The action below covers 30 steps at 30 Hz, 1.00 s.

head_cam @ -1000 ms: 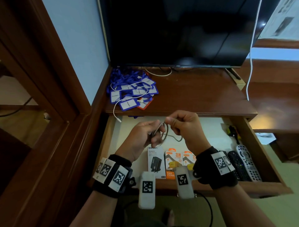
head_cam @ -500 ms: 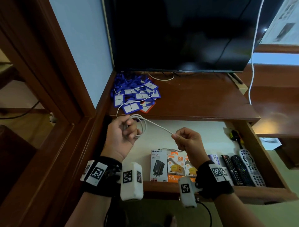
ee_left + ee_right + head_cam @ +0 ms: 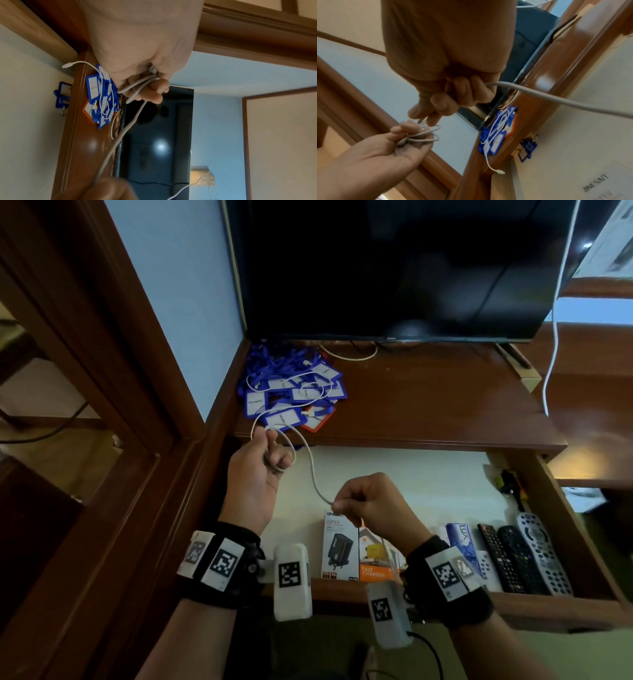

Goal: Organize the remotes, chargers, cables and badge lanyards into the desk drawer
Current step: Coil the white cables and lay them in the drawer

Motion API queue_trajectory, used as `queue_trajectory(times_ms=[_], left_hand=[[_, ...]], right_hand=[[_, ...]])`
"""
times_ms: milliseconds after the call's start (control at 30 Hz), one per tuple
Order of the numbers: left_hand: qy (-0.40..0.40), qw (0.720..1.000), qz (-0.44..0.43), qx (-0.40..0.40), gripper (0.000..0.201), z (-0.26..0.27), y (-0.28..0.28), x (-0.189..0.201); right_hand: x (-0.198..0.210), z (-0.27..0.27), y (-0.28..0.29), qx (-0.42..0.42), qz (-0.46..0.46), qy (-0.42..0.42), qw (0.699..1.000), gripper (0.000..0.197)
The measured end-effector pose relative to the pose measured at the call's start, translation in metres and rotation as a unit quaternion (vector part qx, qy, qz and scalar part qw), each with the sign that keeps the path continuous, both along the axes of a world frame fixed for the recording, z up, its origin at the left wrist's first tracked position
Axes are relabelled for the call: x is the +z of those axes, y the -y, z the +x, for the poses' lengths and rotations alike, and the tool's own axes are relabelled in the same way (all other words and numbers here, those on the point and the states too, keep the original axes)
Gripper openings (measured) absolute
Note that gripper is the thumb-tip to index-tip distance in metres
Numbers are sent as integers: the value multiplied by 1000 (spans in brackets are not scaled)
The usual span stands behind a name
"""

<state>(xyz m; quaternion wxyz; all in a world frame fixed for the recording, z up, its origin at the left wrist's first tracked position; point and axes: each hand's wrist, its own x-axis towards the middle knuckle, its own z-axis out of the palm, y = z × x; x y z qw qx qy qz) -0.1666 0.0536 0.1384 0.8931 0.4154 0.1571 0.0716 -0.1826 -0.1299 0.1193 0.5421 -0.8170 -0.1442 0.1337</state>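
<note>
While left hand (image 3: 255, 474) grips coiled cable (image 3: 310, 463); right hand (image 3: 368, 501) pinches its free length.

We see the left hand (image 3: 142, 44) gripping grey cable (image 3: 137, 86) loops in curled fingers; one strand runs down to the right hand (image 3: 96, 189) at frame bottom. Blue badges (image 3: 101, 94) with a white cable (image 3: 85, 63) across them lie on the desk (image 3: 82, 142) beside the TV (image 3: 154, 135).

Since a second ago the left hand (image 3: 255, 474), gripping loops of thin grey charging cable (image 3: 310, 463), has drawn left from the right hand (image 3: 368, 501), stretching a strand between them.
</note>
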Motion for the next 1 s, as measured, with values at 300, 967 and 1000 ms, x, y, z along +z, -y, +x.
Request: queue_trajectory(times_ms=[300,967,1000], left_hand=[[-11,945,295,-141,32,0,15,-12],[0,939,47,-341,39,25,18,4],[0,943,27,-332,39,28,14,3]], right_hand=[[28,13,-9,18,36,19,999,28],[-17,64,57,171,338,-282,881,20],[-21,63,64,175,321,-279,888,17]])
